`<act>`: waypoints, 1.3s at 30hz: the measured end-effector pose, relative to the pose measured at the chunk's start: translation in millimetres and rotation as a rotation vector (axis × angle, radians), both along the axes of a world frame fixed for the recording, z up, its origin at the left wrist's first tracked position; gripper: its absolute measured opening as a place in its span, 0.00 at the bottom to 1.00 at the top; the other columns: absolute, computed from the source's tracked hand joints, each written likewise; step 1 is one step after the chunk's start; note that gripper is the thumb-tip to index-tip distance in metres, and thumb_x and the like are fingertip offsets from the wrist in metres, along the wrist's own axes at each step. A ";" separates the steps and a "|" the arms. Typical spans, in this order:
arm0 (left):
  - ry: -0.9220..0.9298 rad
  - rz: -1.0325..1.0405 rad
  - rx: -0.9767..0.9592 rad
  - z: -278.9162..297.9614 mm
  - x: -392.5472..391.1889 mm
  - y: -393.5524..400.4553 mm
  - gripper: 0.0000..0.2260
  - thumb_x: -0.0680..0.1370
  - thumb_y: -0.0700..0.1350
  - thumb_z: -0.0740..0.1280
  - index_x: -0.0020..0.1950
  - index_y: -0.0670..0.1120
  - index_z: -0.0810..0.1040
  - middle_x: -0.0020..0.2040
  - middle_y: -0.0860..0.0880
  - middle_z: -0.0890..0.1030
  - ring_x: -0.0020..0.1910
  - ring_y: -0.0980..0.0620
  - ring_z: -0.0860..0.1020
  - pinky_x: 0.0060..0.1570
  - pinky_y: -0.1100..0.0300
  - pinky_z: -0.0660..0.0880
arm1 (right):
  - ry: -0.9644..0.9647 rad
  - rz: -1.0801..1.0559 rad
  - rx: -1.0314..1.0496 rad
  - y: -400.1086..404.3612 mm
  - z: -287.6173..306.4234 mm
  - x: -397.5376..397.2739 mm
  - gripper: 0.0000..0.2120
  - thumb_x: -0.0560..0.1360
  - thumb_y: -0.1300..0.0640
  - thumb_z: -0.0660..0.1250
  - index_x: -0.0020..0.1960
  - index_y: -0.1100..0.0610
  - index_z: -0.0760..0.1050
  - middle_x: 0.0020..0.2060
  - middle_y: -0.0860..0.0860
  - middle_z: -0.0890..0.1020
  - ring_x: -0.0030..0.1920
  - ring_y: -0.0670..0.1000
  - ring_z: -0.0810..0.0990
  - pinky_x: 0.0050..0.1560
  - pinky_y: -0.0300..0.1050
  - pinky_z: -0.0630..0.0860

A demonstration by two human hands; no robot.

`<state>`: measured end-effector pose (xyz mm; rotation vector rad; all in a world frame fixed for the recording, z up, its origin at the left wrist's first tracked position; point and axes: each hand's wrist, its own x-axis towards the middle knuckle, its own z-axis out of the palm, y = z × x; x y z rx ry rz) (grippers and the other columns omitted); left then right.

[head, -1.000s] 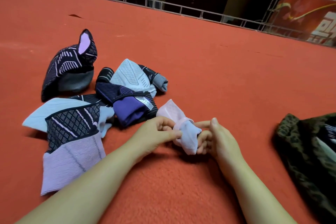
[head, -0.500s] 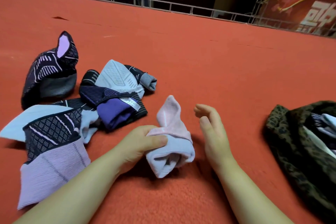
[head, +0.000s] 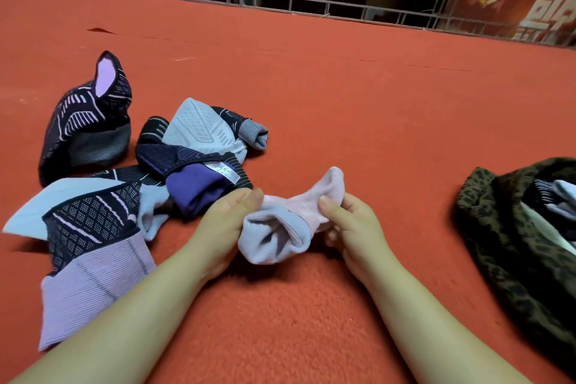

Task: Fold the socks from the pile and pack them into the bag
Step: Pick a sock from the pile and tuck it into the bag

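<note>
A pale pink and lilac sock bundle (head: 280, 227) sits low over the red carpet between my hands, its cuff mouth gaping toward me. My left hand (head: 218, 227) grips its left side, thumb on top. My right hand (head: 349, 224) pinches its right side, thumb pressed on the pink part. The sock pile (head: 187, 159) lies to the left: dark patterned, purple and light blue socks. The leopard-print bag (head: 498, 227) lies at the right edge, open, with light and striped socks inside.
The red carpet (head: 343, 103) stretches back to a metal truss rail (head: 280, 0). A large lilac-cuffed sock (head: 90, 265) lies near my left forearm. A dark sock (head: 87, 121) stands upright at the far left.
My right hand, which hung free half a second ago, has come back and taken hold of the sock bundle. The bundle has turned so its cuff opening faces me.
</note>
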<state>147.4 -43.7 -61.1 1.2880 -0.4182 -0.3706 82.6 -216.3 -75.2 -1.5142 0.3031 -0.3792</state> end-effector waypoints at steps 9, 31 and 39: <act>0.071 0.397 -0.073 -11.4 28.4 6.1 0.15 0.75 0.49 0.69 0.34 0.48 0.65 0.33 0.46 0.68 0.33 0.51 0.67 0.33 0.56 0.65 | -0.025 -0.270 -0.012 -1.7 -0.9 0.0 0.11 0.76 0.60 0.66 0.36 0.57 0.70 0.24 0.52 0.71 0.21 0.45 0.68 0.25 0.40 0.64; -0.808 0.165 0.990 -7.5 -16.5 5.2 0.22 0.65 0.69 0.65 0.39 0.51 0.66 0.37 0.55 0.72 0.38 0.54 0.72 0.35 0.56 0.66 | 0.156 -0.217 -0.311 4.2 7.8 -6.6 0.06 0.76 0.57 0.64 0.44 0.60 0.73 0.33 0.56 0.80 0.26 0.47 0.79 0.23 0.37 0.68; -0.543 0.362 0.565 -11.0 2.7 9.0 0.19 0.67 0.43 0.75 0.33 0.49 0.63 0.32 0.52 0.70 0.31 0.59 0.66 0.33 0.66 0.63 | 0.244 -0.239 -0.502 -0.3 10.9 -8.4 0.12 0.74 0.47 0.64 0.43 0.55 0.70 0.38 0.54 0.81 0.34 0.51 0.80 0.36 0.46 0.72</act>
